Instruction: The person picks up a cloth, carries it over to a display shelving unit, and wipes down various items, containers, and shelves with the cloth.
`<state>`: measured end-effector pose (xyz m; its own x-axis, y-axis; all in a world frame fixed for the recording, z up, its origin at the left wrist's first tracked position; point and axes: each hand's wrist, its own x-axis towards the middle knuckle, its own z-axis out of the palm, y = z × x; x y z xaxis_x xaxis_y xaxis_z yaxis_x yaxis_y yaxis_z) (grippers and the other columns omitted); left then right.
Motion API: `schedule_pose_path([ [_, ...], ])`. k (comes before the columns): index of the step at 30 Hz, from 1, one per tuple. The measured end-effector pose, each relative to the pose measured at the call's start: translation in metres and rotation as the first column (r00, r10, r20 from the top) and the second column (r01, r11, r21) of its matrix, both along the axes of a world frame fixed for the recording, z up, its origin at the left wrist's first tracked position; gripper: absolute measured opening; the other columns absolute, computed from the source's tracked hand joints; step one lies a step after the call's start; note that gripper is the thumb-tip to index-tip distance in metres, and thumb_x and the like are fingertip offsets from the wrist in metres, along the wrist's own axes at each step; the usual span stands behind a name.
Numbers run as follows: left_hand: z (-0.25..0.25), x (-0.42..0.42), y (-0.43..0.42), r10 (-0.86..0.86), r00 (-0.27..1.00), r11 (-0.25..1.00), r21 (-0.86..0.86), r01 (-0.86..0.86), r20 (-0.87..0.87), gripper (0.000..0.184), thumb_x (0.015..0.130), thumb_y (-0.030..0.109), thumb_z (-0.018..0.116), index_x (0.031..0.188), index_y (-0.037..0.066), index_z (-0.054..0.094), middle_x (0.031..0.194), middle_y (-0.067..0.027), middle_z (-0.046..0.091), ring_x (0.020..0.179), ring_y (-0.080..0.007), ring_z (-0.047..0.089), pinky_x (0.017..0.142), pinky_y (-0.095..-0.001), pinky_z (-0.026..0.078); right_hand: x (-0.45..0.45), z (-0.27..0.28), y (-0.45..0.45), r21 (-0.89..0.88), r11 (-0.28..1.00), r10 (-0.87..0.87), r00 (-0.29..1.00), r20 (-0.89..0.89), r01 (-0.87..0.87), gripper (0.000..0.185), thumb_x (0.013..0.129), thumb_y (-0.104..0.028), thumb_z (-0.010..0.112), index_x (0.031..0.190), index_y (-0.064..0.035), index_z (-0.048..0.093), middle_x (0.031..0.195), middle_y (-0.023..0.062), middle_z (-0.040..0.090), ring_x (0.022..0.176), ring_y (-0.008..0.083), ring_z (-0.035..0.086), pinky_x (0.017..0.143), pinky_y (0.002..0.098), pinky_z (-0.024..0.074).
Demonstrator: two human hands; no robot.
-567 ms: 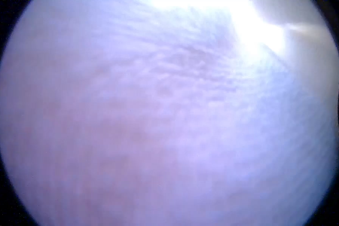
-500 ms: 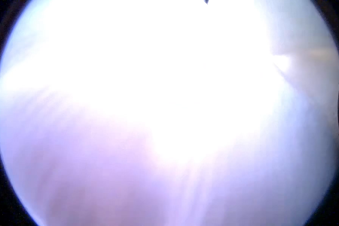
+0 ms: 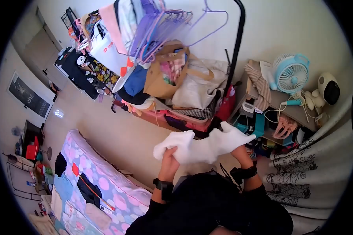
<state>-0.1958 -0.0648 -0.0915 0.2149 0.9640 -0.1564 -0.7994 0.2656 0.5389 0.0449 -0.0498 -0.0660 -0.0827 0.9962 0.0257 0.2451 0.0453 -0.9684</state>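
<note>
A soft white cloth (image 3: 202,148) is stretched sideways between my two hands in front of my body; its exact kind does not show. My left hand (image 3: 169,161) grips its left end, thumb on top and the other fingers partly covered. At the right end, my right hand (image 3: 241,153) is closed on the same cloth, with most of its fingers hidden behind the fabric. Black bands circle both wrists.
A bed (image 3: 123,172) with clothes on it lies to the left. Ahead, a rack holds purple hangers (image 3: 157,29) above bags (image 3: 166,76). A blue fan (image 3: 292,74) stands on a cabinet at right, near a patterned curtain (image 3: 298,172).
Half a second ago, blurred, overexposed white filled almost the whole view. Now the room, both hands and the white cloth between them are visible.
</note>
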Motion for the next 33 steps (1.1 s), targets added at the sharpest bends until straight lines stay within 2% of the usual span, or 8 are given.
schedule_pose_path([
  [1, 0.007, -0.008, 0.002, -0.015, 0.999, 1.000, 0.020, 0.014, 0.043, 0.041, 0.074, -0.001, 0.044, 0.114, 0.001, 0.037, 0.113, -0.0098, 0.045, 0.106, -0.0232, 0.043, 0.090, -0.0342, 0.035, -0.021, 0.031, -0.003, -0.024, 0.993, -0.079, 0.777, 0.625, 0.120, 0.020, 0.068, -0.018, 0.054, 0.078, -0.0020, 0.049, 0.088, 0.0162, 0.053, 0.080, 0.0307, 0.052, 0.067, 0.0387, 0.0377],
  [6, 0.008, -0.041, 0.013, 0.132, 0.957, 0.984, 0.149, -0.096, -0.257, 0.041, 0.071, -0.004, 0.047, 0.112, 0.000, 0.039, 0.108, -0.0089, 0.047, 0.100, -0.0197, 0.046, 0.086, -0.0315, 0.036, -0.030, 0.031, -0.024, -0.439, 0.889, 0.447, 0.462, 0.766, -0.132, 0.043, 0.069, -0.030, 0.055, 0.105, -0.0070, 0.051, 0.094, 0.0176, 0.055, 0.085, 0.0304, 0.053, 0.074, 0.0358, 0.0407],
  [10, -0.002, -0.053, 0.021, 0.259, 0.798, 0.939, 0.337, -0.075, -0.545, 0.037, 0.071, -0.003, 0.052, 0.107, 0.000, 0.043, 0.099, -0.0055, 0.050, 0.092, -0.0146, 0.048, 0.081, -0.0274, 0.037, -0.071, 0.072, -0.007, -0.545, 0.837, 0.450, 0.615, 0.647, -0.039, 0.052, 0.068, -0.032, 0.062, 0.109, -0.0032, 0.047, 0.109, 0.0178, 0.048, 0.104, 0.0263, 0.044, 0.087, 0.0322, 0.0344],
  [12, -0.006, -0.051, 0.021, 0.246, 0.715, 0.918, 0.395, 0.046, -0.655, 0.034, 0.071, -0.002, 0.053, 0.104, 0.001, 0.046, 0.097, -0.0069, 0.051, 0.093, -0.0149, 0.048, 0.080, -0.0266, 0.037, -0.085, 0.048, 0.005, 0.155, 0.947, 0.208, 0.906, 0.369, -0.280, 0.076, 0.061, -0.034, 0.070, 0.118, 0.0002, 0.033, 0.112, 0.0175, 0.042, 0.102, 0.0267, 0.044, 0.086, 0.0318, 0.0344],
  [15, 0.007, -0.042, 0.020, 0.603, 0.317, 0.694, 0.677, 0.243, -0.732, 0.028, 0.066, -0.003, 0.054, 0.094, -0.001, 0.053, 0.093, -0.0118, 0.055, 0.085, -0.0198, 0.053, 0.075, -0.0269, 0.040, -0.127, 0.045, 0.018, 0.187, 0.883, 0.367, 0.881, 0.297, -0.431, 0.092, 0.057, -0.026, 0.074, 0.123, 0.0034, 0.017, 0.122, 0.0172, 0.027, 0.115, 0.0247, 0.027, 0.095, 0.0310, 0.0218],
  [18, 0.005, -0.046, 0.014, 0.246, 0.274, 0.873, 0.336, 0.353, -0.930, 0.031, 0.067, 0.003, 0.056, 0.098, 0.002, 0.053, 0.089, -0.0169, 0.056, 0.083, -0.0297, 0.054, 0.072, -0.0348, 0.042, -0.139, 0.037, 0.034, 0.072, 0.903, 0.423, 0.906, 0.030, -0.424, 0.072, 0.059, -0.018, 0.072, 0.116, 0.0020, 0.034, 0.109, 0.0130, 0.045, 0.102, 0.0185, 0.042, 0.087, 0.0282, 0.0324],
  [27, 0.002, -0.060, 0.063, 0.358, 0.525, 0.852, 0.500, 0.153, -0.772, 0.034, 0.067, 0.000, 0.060, 0.099, -0.004, 0.050, 0.091, -0.0090, 0.055, 0.083, -0.0149, 0.052, 0.074, -0.0254, 0.042, -0.104, -0.044, 0.083, 0.115, 0.980, 0.155, 0.985, 0.069, -0.163, 0.039, 0.074, -0.035, 0.058, 0.069, 0.0034, 0.057, 0.052, 0.0072, 0.050, 0.048, 0.0097, 0.043, 0.047, 0.0272, 0.0382],
  [33, 0.018, -0.055, 0.093, 0.222, 0.737, 0.958, 0.285, -0.042, -0.638, 0.029, 0.068, -0.007, 0.057, 0.095, -0.004, 0.051, 0.092, -0.0081, 0.054, 0.085, -0.0147, 0.052, 0.075, -0.0243, 0.041, -0.064, -0.018, 0.122, 0.041, 0.986, 0.144, 0.955, 0.259, -0.160, 0.034, 0.075, -0.029, 0.059, 0.072, 0.0045, 0.055, 0.054, 0.0067, 0.050, 0.049, 0.0086, 0.039, 0.045, 0.0268, 0.0359],
])
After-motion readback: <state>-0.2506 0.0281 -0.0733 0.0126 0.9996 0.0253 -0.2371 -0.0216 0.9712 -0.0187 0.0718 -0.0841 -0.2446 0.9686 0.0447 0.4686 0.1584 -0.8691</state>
